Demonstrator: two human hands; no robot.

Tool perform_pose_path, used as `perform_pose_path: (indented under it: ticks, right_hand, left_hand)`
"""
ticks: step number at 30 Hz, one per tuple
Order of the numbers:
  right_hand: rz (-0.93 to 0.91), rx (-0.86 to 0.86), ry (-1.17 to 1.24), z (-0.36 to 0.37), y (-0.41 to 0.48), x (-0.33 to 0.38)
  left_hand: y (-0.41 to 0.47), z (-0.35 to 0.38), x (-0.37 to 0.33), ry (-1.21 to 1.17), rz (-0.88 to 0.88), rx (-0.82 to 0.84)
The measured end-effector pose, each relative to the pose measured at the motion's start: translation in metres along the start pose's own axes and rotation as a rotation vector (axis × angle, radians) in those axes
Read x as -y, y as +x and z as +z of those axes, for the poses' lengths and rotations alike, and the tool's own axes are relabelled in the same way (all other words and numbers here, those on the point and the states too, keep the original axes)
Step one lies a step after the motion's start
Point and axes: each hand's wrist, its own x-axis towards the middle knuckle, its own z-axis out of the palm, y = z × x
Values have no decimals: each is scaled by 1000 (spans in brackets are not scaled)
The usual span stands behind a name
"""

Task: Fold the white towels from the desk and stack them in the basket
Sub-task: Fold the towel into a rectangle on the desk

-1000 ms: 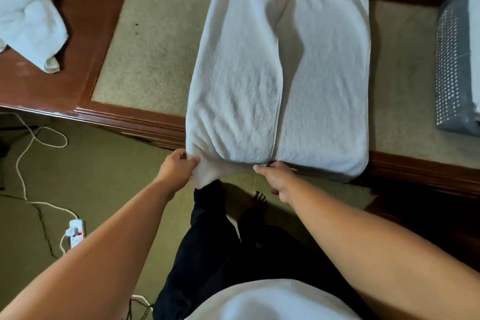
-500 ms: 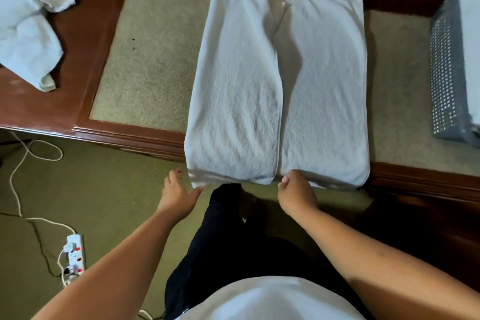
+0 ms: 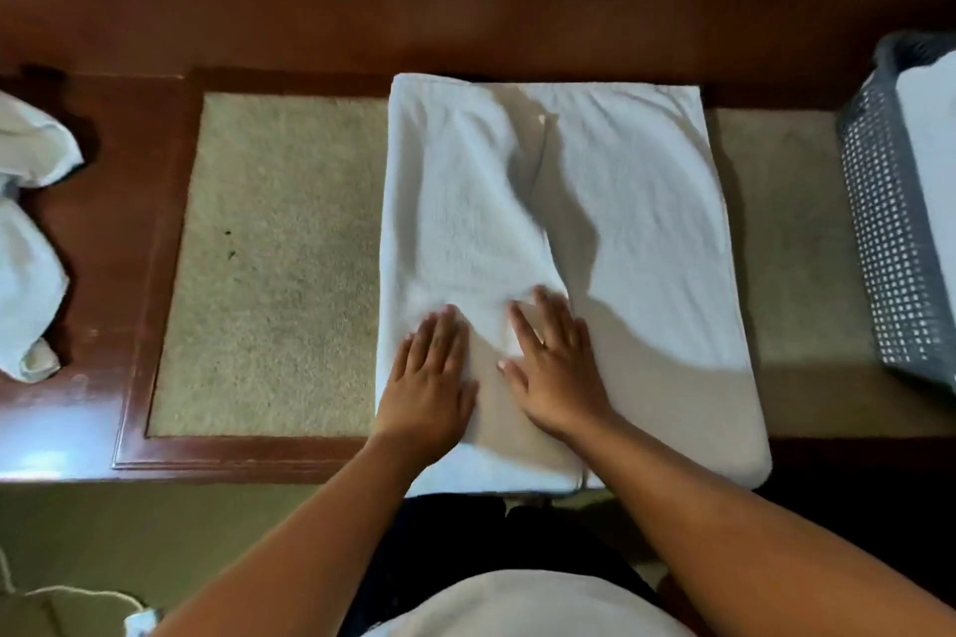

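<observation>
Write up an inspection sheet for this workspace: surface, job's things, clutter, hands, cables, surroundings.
Surface: wooden desk with a beige inlay.
Job's things: partly folded towel lies flat mid-desk, its near edge overhanging the desk; crumpled towel at the far left; grey basket at the right, white cloth inside.
Clutter: nothing seen.
Hands: left hand and right hand lie flat, side by side, on the towel's left flap, fingers straight.
Cables: white cord on the floor, bottom left.
Surroundings: green carpet below the desk.
</observation>
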Motion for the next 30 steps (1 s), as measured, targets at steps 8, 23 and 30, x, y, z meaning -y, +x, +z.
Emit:
perform_pose_path:
  ticks: [8, 23, 30]
  right_hand:
    - [576, -89, 745, -84, 178, -4]
    - [565, -477, 732, -87, 349, -58]
    - [445, -447, 396, -90, 290, -77]
  left_hand:
    - [178, -57, 40, 59, -73, -42]
    - [303, -92, 70, 93, -176, -167]
    - [293, -104, 63, 147, -227, -16]
